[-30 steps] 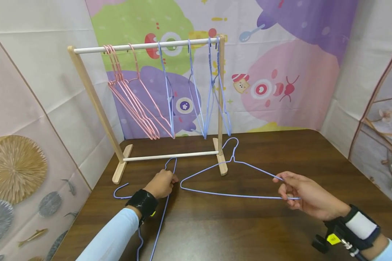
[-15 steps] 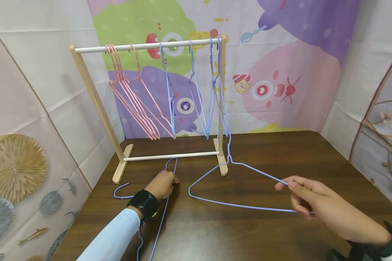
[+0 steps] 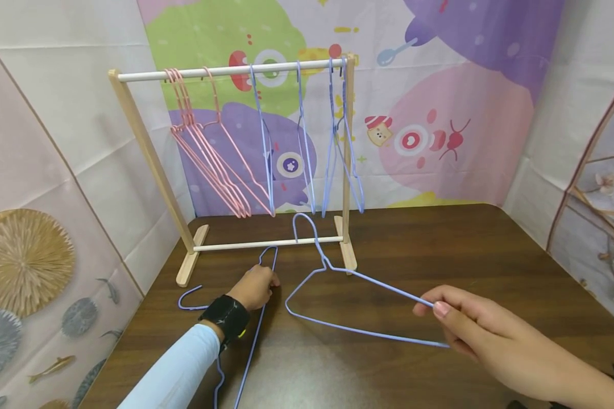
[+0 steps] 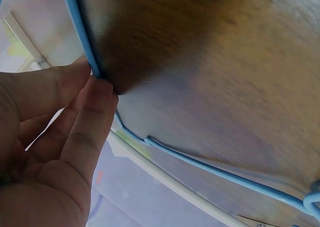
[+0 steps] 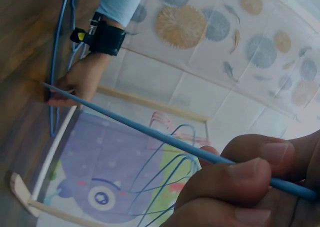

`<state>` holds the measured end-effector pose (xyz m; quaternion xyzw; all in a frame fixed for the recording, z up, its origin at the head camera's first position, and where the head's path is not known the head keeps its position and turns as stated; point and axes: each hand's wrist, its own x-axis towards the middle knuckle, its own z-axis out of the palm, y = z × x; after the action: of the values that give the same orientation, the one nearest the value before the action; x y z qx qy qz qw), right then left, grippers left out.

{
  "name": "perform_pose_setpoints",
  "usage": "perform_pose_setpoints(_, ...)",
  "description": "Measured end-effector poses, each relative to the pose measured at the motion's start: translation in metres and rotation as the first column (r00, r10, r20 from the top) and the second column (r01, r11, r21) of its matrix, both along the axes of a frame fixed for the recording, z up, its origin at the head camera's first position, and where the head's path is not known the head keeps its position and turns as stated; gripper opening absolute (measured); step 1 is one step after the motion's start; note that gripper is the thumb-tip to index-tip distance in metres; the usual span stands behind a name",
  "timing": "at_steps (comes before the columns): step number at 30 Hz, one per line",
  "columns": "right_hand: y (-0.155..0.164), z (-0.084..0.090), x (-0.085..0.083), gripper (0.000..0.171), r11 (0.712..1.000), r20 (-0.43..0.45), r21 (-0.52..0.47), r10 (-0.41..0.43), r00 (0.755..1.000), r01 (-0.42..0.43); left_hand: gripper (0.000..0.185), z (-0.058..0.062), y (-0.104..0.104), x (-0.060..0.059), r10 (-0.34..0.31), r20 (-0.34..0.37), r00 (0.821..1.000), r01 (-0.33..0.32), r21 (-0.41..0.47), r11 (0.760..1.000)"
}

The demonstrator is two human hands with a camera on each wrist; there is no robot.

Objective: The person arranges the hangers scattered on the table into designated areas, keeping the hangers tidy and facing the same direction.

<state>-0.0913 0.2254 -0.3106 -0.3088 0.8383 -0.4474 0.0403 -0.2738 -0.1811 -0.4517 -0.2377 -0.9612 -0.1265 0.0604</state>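
R hand (image 3: 486, 335) pinches the corner of a blue wire hanger (image 3: 337, 295), fingers clamped on it, lifted above the table (image 3: 440, 250) w/ hook near the rack (image 3: 345, 170). L hand (image 3: 254, 287) pinches a 2nd blue hanger (image 3: 258, 324) lying flat on the table, thumb & fingers together on the wire.

A dark wooden table (image 3: 440, 255) boxed in by patterned cloth walls.

Behind the table's far edge hangs a cartoon backdrop (image 3: 440, 85) with a green blob, purple blobs and a pink one, each with round eyes. The left wall is a pale creased cloth (image 3: 41, 113) printed with tan fan-shaped discs and small grey fish low down. The right wall shows a panel (image 3: 604, 199) with brown branches and pale blossoms. Light is even and soft; the tabletop carries a dull sheen near its front edge.
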Motion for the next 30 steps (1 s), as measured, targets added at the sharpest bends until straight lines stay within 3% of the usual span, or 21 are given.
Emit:
perform_pose_setpoints(9,-0.011,0.018,0.013,0.029,0.999,-0.009,0.010,-0.043,0.999,0.043,0.021,-0.002,0.000,-0.002,-0.020,-0.033,0.999,0.020,0.000,1.000)
perform_pose_setpoints(14,-0.020,0.028,0.012,0.029,0.998,-0.035,-0.011,-0.054,0.998,0.054,0.023,-0.002,-0.001,-0.001,0.005,-0.009,1.000,-0.005,0.005,1.000)
perform_pose_setpoints(20,-0.039,0.042,-0.001,0.024,0.994,-0.039,-0.108,-0.016,0.999,0.012,0.023,0.000,0.001,0.001,-0.016,-0.009,1.000,0.016,-0.007,1.000)
perform_pose_setpoints(23,-0.051,0.051,-0.009,0.023,0.989,-0.016,-0.149,-0.012,1.000,0.010,0.023,0.002,0.002,0.003,-0.034,-0.041,0.999,0.033,-0.033,0.999)
perform_pose_setpoints(30,-0.082,0.075,-0.027,0.029,0.985,0.016,-0.110,-0.136,0.991,0.137,0.024,0.003,0.005,0.007,-0.004,-0.048,0.999,0.002,-0.052,0.999)
